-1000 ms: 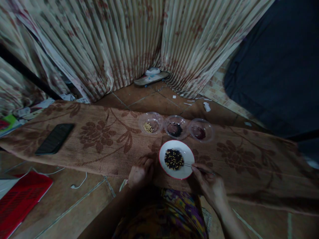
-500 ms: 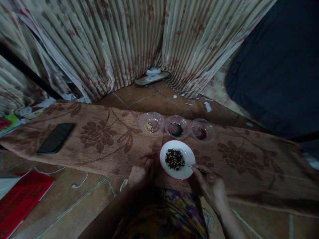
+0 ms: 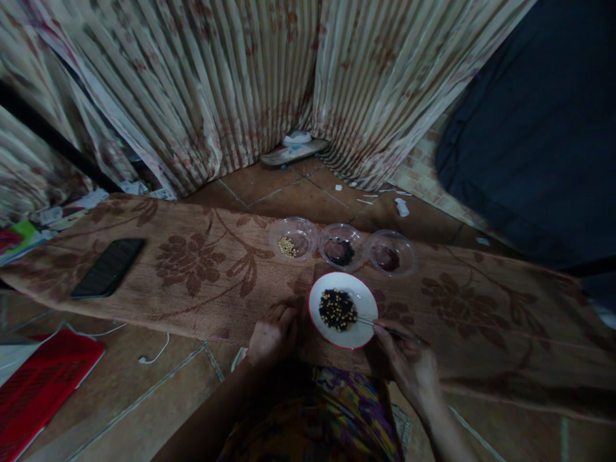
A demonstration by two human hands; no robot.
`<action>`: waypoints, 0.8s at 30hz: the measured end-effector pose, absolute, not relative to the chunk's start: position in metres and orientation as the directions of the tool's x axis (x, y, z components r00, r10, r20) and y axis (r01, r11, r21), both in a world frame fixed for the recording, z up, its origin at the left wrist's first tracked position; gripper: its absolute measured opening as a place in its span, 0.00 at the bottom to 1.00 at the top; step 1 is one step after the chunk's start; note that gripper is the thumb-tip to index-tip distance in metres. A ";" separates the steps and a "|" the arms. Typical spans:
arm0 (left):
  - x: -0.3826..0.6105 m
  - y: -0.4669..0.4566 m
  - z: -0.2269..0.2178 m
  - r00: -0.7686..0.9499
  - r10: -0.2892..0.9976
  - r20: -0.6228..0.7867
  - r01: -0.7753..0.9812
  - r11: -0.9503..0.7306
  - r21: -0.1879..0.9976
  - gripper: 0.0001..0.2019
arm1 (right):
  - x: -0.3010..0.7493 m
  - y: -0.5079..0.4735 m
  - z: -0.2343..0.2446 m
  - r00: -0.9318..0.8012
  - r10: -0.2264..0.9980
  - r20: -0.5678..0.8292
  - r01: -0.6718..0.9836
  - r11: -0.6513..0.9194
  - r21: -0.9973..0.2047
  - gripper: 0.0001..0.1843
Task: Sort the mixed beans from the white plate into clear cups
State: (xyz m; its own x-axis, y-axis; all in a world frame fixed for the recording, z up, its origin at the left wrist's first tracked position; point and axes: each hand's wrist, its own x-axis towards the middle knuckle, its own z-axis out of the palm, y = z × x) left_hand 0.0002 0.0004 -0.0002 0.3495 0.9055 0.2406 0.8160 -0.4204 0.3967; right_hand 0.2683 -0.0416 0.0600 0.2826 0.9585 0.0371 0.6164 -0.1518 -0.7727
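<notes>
In my right hand (image 3: 409, 362) is a pair of thin metal tweezers (image 3: 366, 320), gripped between thumb and fingers. Their tips reach into a mixed heap of black and pale yellow beans (image 3: 337, 309). The heap lies on a white plate (image 3: 362, 335) with a red rim. Left of the plate, my left hand (image 3: 273, 335) rests on the cloth with its fingers curled in; nothing shows in it. Behind the plate stand three clear plastic bowls: one with pale beans (image 3: 287, 247), one with black beans (image 3: 344, 253), one with dark red beans (image 3: 391, 260).
A patterned brown cloth (image 3: 216, 308) covers the long narrow table. A dark phone (image 3: 108, 267) lies at its left. On the floor are a red basket (image 3: 62, 366), a white cable (image 3: 156, 354) and a skateboard (image 3: 293, 154) by the striped curtains (image 3: 260, 77).
Almost nothing differs. The tweezers and my right hand sit very slightly lower in the picture, with their tips still at the beans. My left hand stays in place.
</notes>
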 end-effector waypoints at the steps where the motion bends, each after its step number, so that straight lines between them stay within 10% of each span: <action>1: 0.000 0.000 0.000 0.350 0.905 0.242 0.815 -0.422 0.398 0.07 | 0.269 -0.042 0.059 0.281 0.959 0.036 0.615 -0.151 -0.774 0.19; 24: 0.000 0.000 -0.002 0.352 0.908 0.226 0.815 -0.416 0.403 0.08 | 0.267 -0.041 0.059 0.303 0.953 -0.008 0.570 -0.187 -0.800 0.19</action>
